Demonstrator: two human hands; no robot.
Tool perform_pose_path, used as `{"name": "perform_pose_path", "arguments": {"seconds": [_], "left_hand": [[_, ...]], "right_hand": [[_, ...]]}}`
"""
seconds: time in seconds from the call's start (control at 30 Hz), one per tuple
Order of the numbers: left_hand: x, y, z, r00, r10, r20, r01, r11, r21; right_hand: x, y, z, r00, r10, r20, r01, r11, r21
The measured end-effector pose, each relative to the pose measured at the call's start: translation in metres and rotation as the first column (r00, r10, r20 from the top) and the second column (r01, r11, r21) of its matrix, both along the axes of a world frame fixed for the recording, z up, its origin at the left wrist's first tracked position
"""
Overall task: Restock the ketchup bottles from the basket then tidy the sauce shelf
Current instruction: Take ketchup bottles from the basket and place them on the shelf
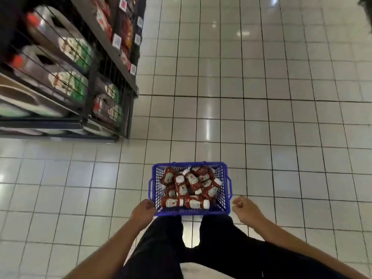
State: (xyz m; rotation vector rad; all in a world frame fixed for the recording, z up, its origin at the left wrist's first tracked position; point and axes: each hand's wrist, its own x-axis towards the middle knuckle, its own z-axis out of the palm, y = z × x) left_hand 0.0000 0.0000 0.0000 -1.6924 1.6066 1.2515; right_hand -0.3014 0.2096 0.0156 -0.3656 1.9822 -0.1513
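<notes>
A blue plastic basket (225, 200) sits low in front of my legs, over the tiled floor. It is filled with several red ketchup bottles (191, 181) lying in a jumble, white caps pointing different ways. My left hand (142, 213) is at the basket's near left corner with its fingers curled against the rim; whether they grip it is unclear. My right hand (244, 209) hangs just right of the near right corner, apart from the basket, fingers loosely curled and holding nothing. The sauce shelf (112, 47) with red packs and bottles runs along the upper left.
A black wire rack (90, 91) at the left holds large dark jugs with green labels and red caps. White price tags hang on the shelf edge (116, 40). Glossy white floor tiles (261, 127) stretch ahead and to the right.
</notes>
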Motion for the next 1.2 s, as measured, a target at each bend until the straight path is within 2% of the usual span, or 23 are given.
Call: {"name": "perform_pose_path", "arguments": {"seconds": [0.1, 0.23, 0.33, 0.4, 0.5, 0.57, 0.6, 0.67, 0.73, 0.83, 0.9, 1.0, 1.1, 1.2], "left_hand": [[-0.008, -0.006, -0.058, 0.997, 0.08, -0.009, -0.08, 0.997, -0.009], [-0.013, -0.013, -0.131, 0.992, 0.115, 0.051, -0.114, 0.993, -0.023], [-0.012, -0.026, -0.204, 0.98, 0.175, 0.094, -0.168, 0.983, -0.078], [-0.008, -0.032, -0.253, 0.971, 0.16, 0.179, -0.141, 0.983, -0.117], [0.0, -0.037, -0.316, 0.945, 0.083, 0.315, -0.034, 0.987, -0.158], [0.003, -0.035, -0.347, 0.944, 0.053, 0.324, 0.003, 0.985, -0.172], [0.004, -0.033, -0.36, 0.954, 0.088, 0.286, -0.032, 0.98, -0.194], [0.007, -0.035, -0.381, 0.954, 0.238, 0.181, -0.174, 0.933, -0.314], [0.013, -0.039, -0.395, 0.922, 0.36, 0.143, -0.281, 0.875, -0.394], [0.027, -0.045, -0.412, 0.883, 0.463, 0.083, -0.411, 0.845, -0.344], [0.035, -0.056, -0.422, 0.847, 0.528, 0.062, -0.503, 0.833, -0.232], [0.038, -0.073, -0.425, 0.867, 0.485, 0.116, -0.475, 0.874, -0.1], [0.031, -0.071, -0.42, 0.873, 0.467, 0.143, -0.439, 0.879, -0.188], [0.021, -0.068, -0.405, 0.879, 0.458, 0.134, -0.416, 0.873, -0.253]], "right_hand": [[-0.008, -0.006, -0.058, 0.998, -0.036, -0.047, 0.036, 0.999, 0.009], [-0.015, -0.002, -0.145, 0.995, -0.084, -0.057, 0.087, 0.994, 0.06], [-0.024, -0.004, -0.221, 0.981, -0.148, -0.126, 0.162, 0.981, 0.105], [-0.028, -0.005, -0.269, 0.96, -0.194, -0.203, 0.228, 0.961, 0.158], [-0.03, -0.005, -0.333, 0.939, -0.096, -0.329, 0.18, 0.955, 0.235], [-0.023, -0.004, -0.366, 0.929, -0.116, -0.351, 0.199, 0.957, 0.211], [-0.019, -0.002, -0.379, 0.921, -0.131, -0.368, 0.209, 0.961, 0.182], [-0.016, 0.003, -0.397, 0.878, -0.215, -0.429, 0.284, 0.953, 0.105], [-0.018, 0.008, -0.411, 0.83, -0.349, -0.436, 0.395, 0.919, 0.015], [-0.026, 0.016, -0.429, 0.789, -0.508, -0.346, 0.53, 0.847, -0.035], [-0.035, 0.018, -0.438, 0.792, -0.54, -0.285, 0.56, 0.828, -0.013], [-0.052, 0.014, -0.444, 0.849, -0.488, -0.202, 0.51, 0.857, 0.076], [-0.059, 0.008, -0.442, 0.889, -0.415, -0.193, 0.439, 0.892, 0.108], [-0.055, 0.005, -0.432, 0.848, -0.491, -0.2, 0.508, 0.86, 0.046]]}}
